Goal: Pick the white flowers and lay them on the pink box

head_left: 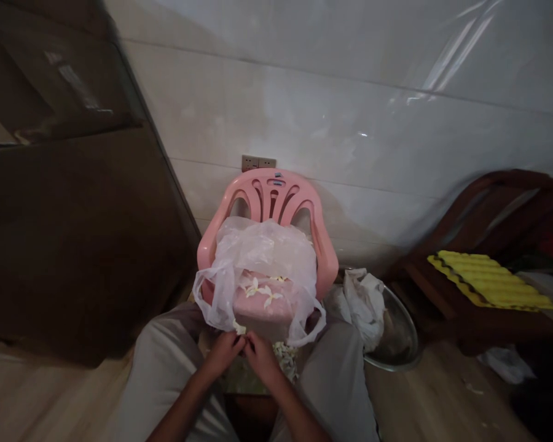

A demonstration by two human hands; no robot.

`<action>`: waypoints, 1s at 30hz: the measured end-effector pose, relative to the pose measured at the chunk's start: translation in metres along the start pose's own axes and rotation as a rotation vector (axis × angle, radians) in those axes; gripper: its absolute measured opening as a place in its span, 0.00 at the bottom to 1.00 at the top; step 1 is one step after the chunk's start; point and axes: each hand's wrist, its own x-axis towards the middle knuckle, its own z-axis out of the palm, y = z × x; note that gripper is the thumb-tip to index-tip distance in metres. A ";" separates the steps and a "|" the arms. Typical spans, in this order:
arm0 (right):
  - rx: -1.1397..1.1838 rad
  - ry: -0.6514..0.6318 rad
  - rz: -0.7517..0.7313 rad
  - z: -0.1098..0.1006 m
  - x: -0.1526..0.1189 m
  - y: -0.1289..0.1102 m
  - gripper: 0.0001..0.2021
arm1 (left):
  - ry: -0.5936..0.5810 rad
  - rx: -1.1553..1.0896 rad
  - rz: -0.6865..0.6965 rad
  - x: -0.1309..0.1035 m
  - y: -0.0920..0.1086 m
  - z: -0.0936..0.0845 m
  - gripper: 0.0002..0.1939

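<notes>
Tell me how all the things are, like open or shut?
Left hand: pinching a pale bit
Right hand: fingertips close to the left's
Chair: upright
Bag on it: open
Flowers: petals spread
Socket: nothing plugged in
Basin: open-topped
Yellow mat: unrolled

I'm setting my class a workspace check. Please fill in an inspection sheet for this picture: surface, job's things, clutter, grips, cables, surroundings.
Surface: pink plastic chair, bearing a translucent plastic bag.
Job's things: pale flowers between the bag's handles; a heap of pale pieces lower down, between the knees.
Clutter: metal basin with a white bag in it; yellow ridged pad on a brown chair.
Grips: left grip and right grip meet at the fingertips by a small pale piece; which pinches it is unclear.
Cables: nothing seen.
Surroundings: tiled wall, wall socket, dark panel at left.
</notes>
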 end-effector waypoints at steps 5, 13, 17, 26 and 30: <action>0.260 0.102 0.115 0.012 0.004 -0.002 0.10 | 0.087 -0.020 -0.063 0.002 0.005 0.001 0.19; 0.554 0.214 0.368 0.013 0.000 -0.018 0.16 | 0.150 -0.063 -0.028 -0.002 0.016 0.004 0.18; 0.627 0.260 0.406 0.012 0.002 -0.018 0.16 | 0.129 -0.143 0.016 -0.002 0.018 0.005 0.16; 0.314 0.326 0.206 0.002 0.008 -0.005 0.14 | 0.132 -0.208 0.040 -0.002 0.018 0.002 0.18; 0.096 0.386 0.176 0.000 0.003 -0.008 0.10 | 0.096 -0.132 0.037 -0.001 0.021 0.002 0.16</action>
